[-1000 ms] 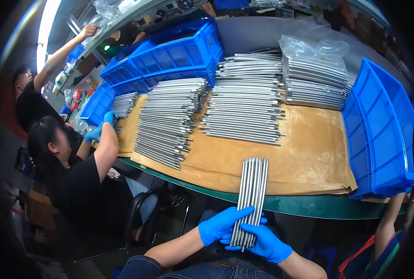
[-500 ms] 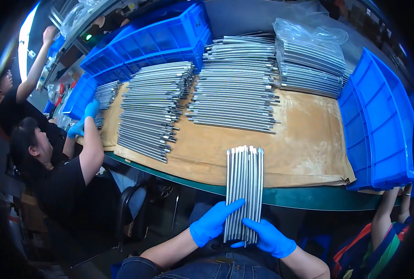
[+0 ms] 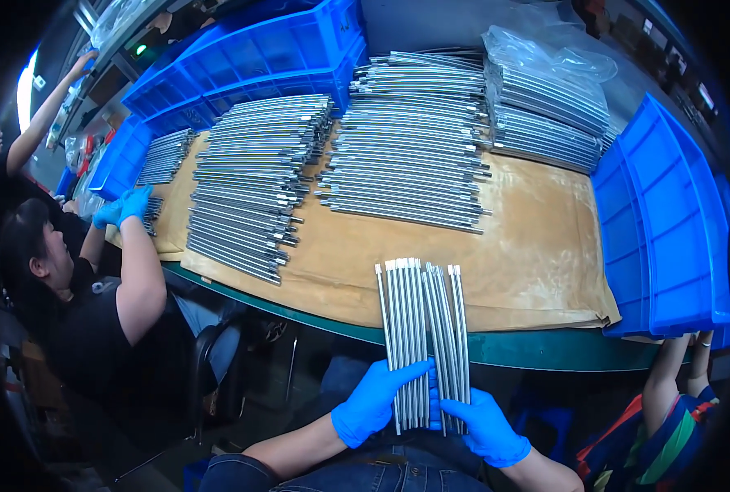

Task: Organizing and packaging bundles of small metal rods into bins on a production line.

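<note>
A fan of thin metal rods (image 3: 406, 328) with pale upper ends stands nearly upright in front of me, over the table's near edge. My left hand (image 3: 377, 399), in a blue glove, is closed round the larger left part of the bundle, its thumb across the front. The smaller right part is gripped by my right hand (image 3: 481, 418), also gloved, with the thumb over the rods. A narrow gap splits the two parts, and blue fingertips show through it from behind. The rods' upper ends overlap the brown paper (image 3: 537, 246) on the table.
Two large stacks of rods (image 3: 250, 180) (image 3: 406, 156) lie ahead. Plastic-wrapped rods (image 3: 545, 135) are at the back right. Blue crates (image 3: 660, 221) (image 3: 258, 61) stand at right and back left. A co-worker (image 3: 61, 295) handles rods at left; another person's arms (image 3: 668, 381) show at lower right.
The bundle has parted into two groups with a gap between them, and its rods have fanned out. My right hand has shifted slightly right. The co-worker's gloved hands have drawn together.
</note>
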Available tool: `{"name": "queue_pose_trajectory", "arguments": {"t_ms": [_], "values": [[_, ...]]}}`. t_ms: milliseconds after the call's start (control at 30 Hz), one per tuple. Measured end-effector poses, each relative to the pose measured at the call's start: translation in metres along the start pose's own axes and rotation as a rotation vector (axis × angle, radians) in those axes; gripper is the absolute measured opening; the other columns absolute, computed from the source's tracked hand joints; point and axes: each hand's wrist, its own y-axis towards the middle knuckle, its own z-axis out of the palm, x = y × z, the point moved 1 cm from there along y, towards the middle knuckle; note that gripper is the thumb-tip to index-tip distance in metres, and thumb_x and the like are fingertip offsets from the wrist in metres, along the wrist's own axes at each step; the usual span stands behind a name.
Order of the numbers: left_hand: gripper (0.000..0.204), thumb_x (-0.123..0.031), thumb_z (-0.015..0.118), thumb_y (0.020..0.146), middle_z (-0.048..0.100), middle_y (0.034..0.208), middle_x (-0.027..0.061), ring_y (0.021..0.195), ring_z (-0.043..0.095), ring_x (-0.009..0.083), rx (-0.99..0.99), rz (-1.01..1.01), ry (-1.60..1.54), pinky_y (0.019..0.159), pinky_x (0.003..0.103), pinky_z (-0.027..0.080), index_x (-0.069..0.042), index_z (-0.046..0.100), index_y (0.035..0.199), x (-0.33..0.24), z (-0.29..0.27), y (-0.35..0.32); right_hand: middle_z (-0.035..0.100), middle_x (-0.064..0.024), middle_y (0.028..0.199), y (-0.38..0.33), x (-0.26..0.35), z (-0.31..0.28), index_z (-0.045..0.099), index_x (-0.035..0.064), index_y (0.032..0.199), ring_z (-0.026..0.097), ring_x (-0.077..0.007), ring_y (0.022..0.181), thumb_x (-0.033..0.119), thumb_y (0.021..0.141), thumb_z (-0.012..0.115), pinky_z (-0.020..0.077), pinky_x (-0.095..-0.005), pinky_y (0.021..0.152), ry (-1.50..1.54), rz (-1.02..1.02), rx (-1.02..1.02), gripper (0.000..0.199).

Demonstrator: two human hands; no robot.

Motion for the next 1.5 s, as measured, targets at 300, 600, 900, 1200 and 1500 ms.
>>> {"name": "queue_pose_trajectory", "arguments": {"t_ms": [300, 600, 900, 1200, 1500], "values": [[0.033, -0.012, 0.062, 0.083, 0.063, 0.099, 0.0125, 0.084, 0.063, 0.0193, 0.004, 0.086, -0.031, 0.074, 0.031, 0.052, 0.002, 0.055, 0.112, 0.006, -0.003, 0.000, 0.060, -0.0110, 0.108, 0.010, 0.004, 0.017, 0.052, -0.0035, 0.117, 0.059, -0.0163, 0.095, 0.004, 0.085, 0.053, 0.0463, -0.0302, 0.084, -0.190, -0.154, -0.044, 0.033], [0.034, -0.010, 0.061, 0.082, 0.063, 0.102, 0.0129, 0.089, 0.063, 0.0206, 0.021, 0.050, -0.002, 0.078, 0.031, 0.051, 0.003, 0.054, 0.113, 0.004, -0.002, -0.003, 0.059, -0.0140, 0.111, 0.003, 0.009, 0.005, 0.050, -0.0047, 0.117, 0.060, -0.0218, 0.096, 0.005, 0.084, 0.054, 0.0484, -0.0320, 0.083, 0.016, 0.015, -0.035, 0.035], [0.035, -0.012, 0.062, 0.082, 0.063, 0.102, 0.0135, 0.090, 0.063, 0.0207, -0.011, 0.048, 0.028, 0.079, 0.031, 0.050, 0.003, 0.055, 0.113, -0.002, -0.004, -0.006, 0.054, -0.0158, 0.120, 0.005, 0.007, -0.009, 0.047, 0.0014, 0.122, 0.060, -0.0278, 0.098, 0.008, 0.084, 0.057, 0.0505, -0.0393, 0.085, -0.112, -0.065, 0.142, 0.040], [0.037, -0.015, 0.062, 0.083, 0.063, 0.103, 0.0128, 0.091, 0.062, 0.0186, 0.100, 0.036, 0.117, 0.081, 0.030, 0.049, 0.003, 0.055, 0.115, 0.001, -0.017, 0.004, 0.050, -0.0177, 0.125, 0.019, 0.000, -0.005, 0.036, 0.0048, 0.133, 0.049, -0.0336, 0.115, 0.004, 0.083, 0.054, 0.0419, -0.0524, 0.094, 0.426, 0.204, 0.416, 0.053], [0.037, -0.016, 0.062, 0.084, 0.063, 0.104, 0.0120, 0.094, 0.061, 0.0173, 0.120, 0.077, 0.155, 0.082, 0.029, 0.048, 0.002, 0.055, 0.115, 0.001, -0.023, 0.008, 0.048, -0.0196, 0.126, 0.019, 0.000, 0.004, 0.036, 0.0026, 0.132, 0.049, -0.0368, 0.114, 0.002, 0.081, 0.055, 0.0429, -0.0579, 0.091, 0.260, 0.156, 0.399, 0.055]]}}
